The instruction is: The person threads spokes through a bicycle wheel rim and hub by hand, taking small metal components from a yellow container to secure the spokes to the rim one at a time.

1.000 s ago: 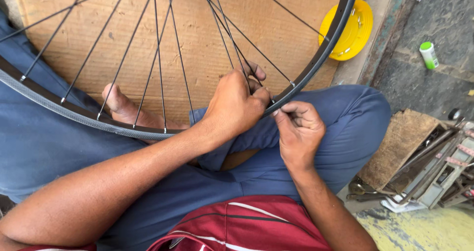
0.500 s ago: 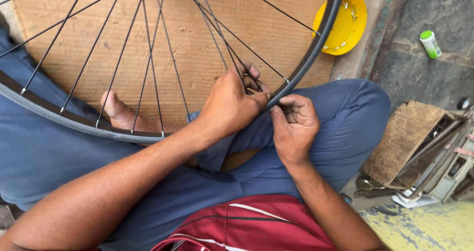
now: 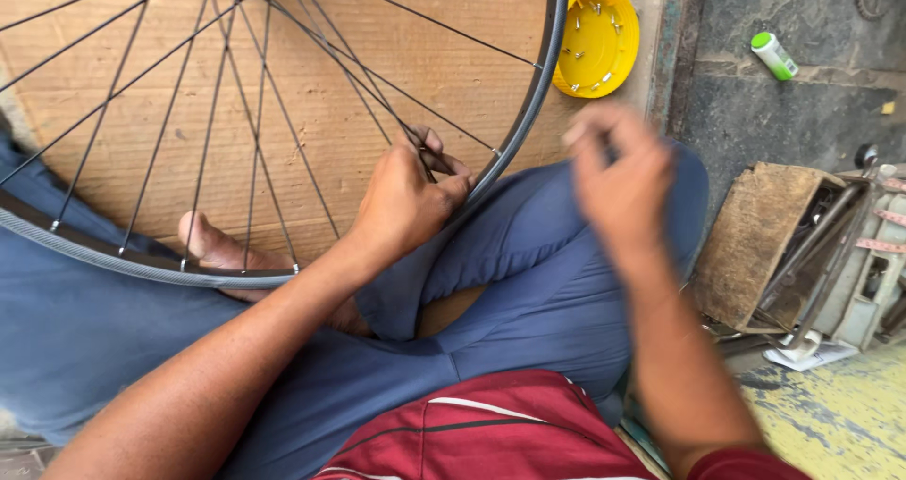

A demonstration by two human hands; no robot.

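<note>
The left hand (image 3: 408, 202) is pinching a spoke (image 3: 363, 79) near the rim (image 3: 528, 112) at centre frame, while the blurred right hand (image 3: 618, 183), grip unclear, seems bound for the yellow dish (image 3: 596, 41) at upper right, so fitting spokes looks in hand.

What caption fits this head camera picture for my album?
Seated person's left hand grips spokes of a bicycle wheel while the blurred right hand lifts near a yellow dish.
</note>
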